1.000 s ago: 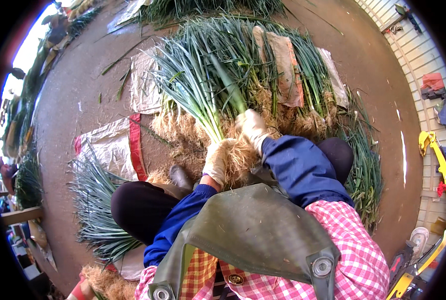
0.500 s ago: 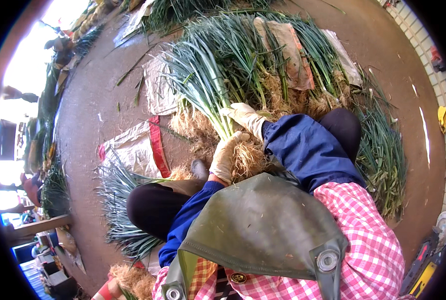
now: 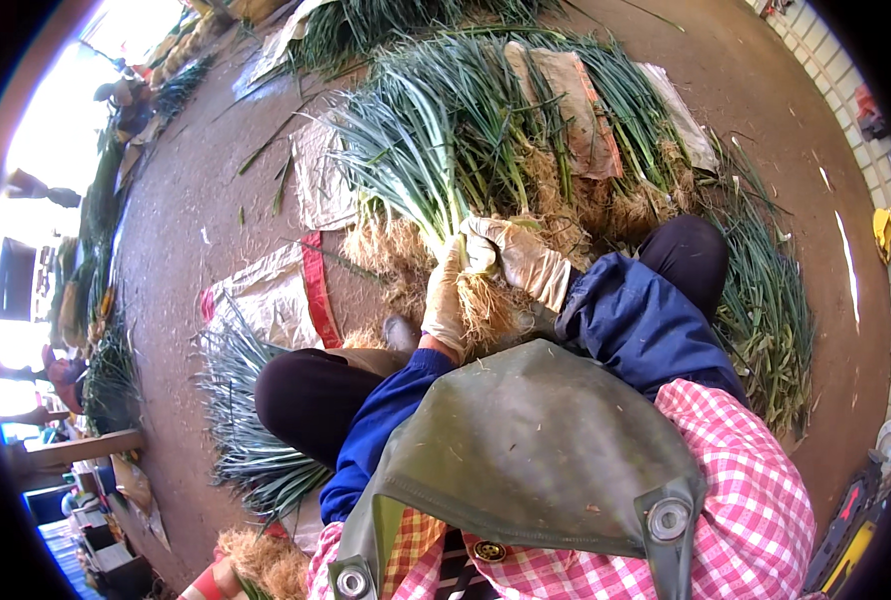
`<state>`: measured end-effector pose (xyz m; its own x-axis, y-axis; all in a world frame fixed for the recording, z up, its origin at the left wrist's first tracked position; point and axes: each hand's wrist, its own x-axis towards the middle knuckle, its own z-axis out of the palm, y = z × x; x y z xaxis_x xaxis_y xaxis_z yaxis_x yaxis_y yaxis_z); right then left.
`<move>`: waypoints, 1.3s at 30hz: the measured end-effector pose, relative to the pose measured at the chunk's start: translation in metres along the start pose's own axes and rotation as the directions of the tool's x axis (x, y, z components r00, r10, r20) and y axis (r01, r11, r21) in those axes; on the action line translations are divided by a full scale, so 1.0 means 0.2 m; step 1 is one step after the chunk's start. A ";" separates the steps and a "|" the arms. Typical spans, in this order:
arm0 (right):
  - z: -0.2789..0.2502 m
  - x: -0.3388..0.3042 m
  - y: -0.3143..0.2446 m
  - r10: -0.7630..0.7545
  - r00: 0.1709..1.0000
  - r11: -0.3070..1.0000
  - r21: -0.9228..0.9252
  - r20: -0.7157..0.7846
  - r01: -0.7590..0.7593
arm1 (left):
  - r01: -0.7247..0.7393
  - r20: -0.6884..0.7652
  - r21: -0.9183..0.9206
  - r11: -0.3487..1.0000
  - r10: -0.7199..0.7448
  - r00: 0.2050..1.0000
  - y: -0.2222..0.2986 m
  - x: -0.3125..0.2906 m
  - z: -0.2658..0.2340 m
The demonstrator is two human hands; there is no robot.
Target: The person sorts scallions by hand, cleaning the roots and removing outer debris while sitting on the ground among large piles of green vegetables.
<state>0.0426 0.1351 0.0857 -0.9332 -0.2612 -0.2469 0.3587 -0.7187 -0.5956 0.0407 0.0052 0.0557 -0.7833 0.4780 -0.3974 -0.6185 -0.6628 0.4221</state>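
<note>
Both my hands wear pale gloves and blue sleeves. My left hand (image 3: pixel 446 298) grips the lower stalks of a bunch of green onions (image 3: pixel 428 160), just above its brown roots (image 3: pixel 488 308). My right hand (image 3: pixel 514 255) wraps around the same bunch from the right, fingers closed over the stalks. The long green leaves fan out away from me over a big pile of green onions (image 3: pixel 526 110) lying on the ground. An olive apron (image 3: pixel 536 450) and a pink checked shirt (image 3: pixel 746 500) fill the lower picture.
Woven sacks (image 3: pixel 266 295) lie on the dirt floor at left, another sack (image 3: pixel 576 100) on the pile. More green onions (image 3: pixel 246 440) lie by my left knee and a row (image 3: pixel 766 310) at right. A tiled wall (image 3: pixel 866 150) stands at right; people work far left.
My hands have drawn the bunch closer together, the right hand sliding over the stalks toward the left hand. The view shifted slightly right.
</note>
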 end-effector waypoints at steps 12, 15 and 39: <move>0.14 -0.19 -0.04 0.076 0.992 0.993 0.101 -0.105 -0.065 | 0.016 -0.240 0.304 0.952 0.060 0.969 0.03 -0.06 0.00; 0.18 -0.17 -0.26 -0.242 0.967 0.968 0.088 0.080 0.235 | -0.001 -0.192 0.019 1.000 0.005 0.981 0.12 -0.12 0.04; -0.15 0.40 0.00 -0.570 0.821 -0.179 -0.969 -0.036 -0.167 | 0.262 -0.176 -0.012 0.965 -0.260 0.949 -0.01 -0.07 -0.02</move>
<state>-0.0319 0.1327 0.0429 -0.9696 0.2190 0.1091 0.1133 0.7971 -0.5931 0.0537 -0.0032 0.0569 -0.5722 0.5244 -0.6306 -0.8012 -0.5215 0.2933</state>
